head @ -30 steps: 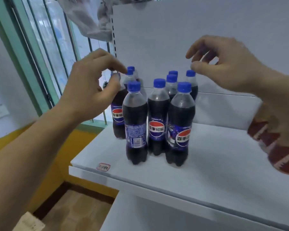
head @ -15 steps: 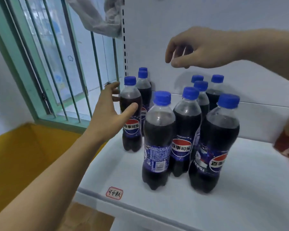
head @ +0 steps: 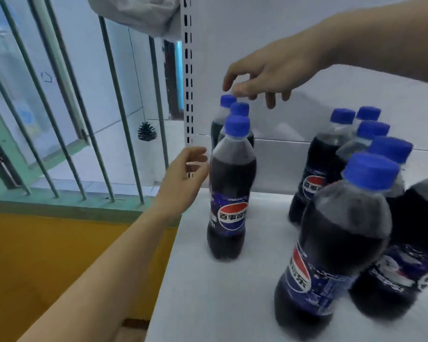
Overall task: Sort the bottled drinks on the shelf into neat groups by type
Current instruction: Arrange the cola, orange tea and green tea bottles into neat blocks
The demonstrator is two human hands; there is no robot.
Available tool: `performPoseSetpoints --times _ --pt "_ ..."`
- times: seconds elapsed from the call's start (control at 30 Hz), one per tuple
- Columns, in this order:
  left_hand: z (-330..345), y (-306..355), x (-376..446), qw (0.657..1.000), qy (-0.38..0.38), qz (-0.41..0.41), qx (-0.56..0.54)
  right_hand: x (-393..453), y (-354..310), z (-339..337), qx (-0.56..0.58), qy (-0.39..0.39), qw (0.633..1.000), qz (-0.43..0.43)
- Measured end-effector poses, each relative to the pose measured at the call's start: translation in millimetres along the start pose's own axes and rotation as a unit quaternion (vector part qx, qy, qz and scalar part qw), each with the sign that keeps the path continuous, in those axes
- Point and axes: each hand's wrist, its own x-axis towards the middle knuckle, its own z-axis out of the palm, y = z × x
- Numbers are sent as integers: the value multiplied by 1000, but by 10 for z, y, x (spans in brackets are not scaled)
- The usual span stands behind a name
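Several dark cola bottles with blue caps stand on a white shelf [head: 257, 280]. Three of them form a row at the shelf's left edge, the front bottle [head: 230, 193] nearest me. A second cluster stands at the right, its closest bottle [head: 336, 245] large in view. My left hand [head: 183, 178] hangs just left of the front bottle's shoulder, fingers loosely curled, holding nothing. My right hand [head: 264, 75] hovers over the caps of the two rear bottles [head: 235, 106] in the left row, fingers spread downward; its thumb is at the caps, and I cannot tell if it touches them.
A white perforated upright [head: 188, 70] and back panel close the shelf's rear. Left of the shelf are a barred window [head: 67, 99], a hanging pine cone [head: 147, 131] and a yellow wall [head: 47, 255] below the sill. Bare shelf surface lies between the two bottle groups.
The view has moved closer and leftward. My right hand has dropped left onto the rear left bottles' caps. My left hand has slid back beside the front bottle.
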Motion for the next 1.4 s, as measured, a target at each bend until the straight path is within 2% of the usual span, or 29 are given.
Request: performPoseSetpoints --times 0.1,0.33,0.63,0.73,0.87,1.03,1.27,1.4 --pt "85 -177 75 999 -37 17 1 77 -85 9 -5 -32 999 36" --pt "205 -454 179 997 -68 22 -41 277 -234 67 19 -34 995 95" --pt "286 -498 295 997 -67 12 -41 507 -183 173 30 40 989 139" --pt "280 -539 298 995 -74 5 -63 456 -143 159 53 40 988 138" --pt "269 -553 275 994 -80 3 -77 235 -193 54 -11 83 990 115" --pt "260 -525 238 994 -78 13 -73 37 -188 127 59 -25 998 30" --pt "230 -533 197 995 -83 24 -49 51 -131 296 45 69 997 5" --pt "237 -522 195 996 -80 17 -37 88 -134 326 51 83 995 8"
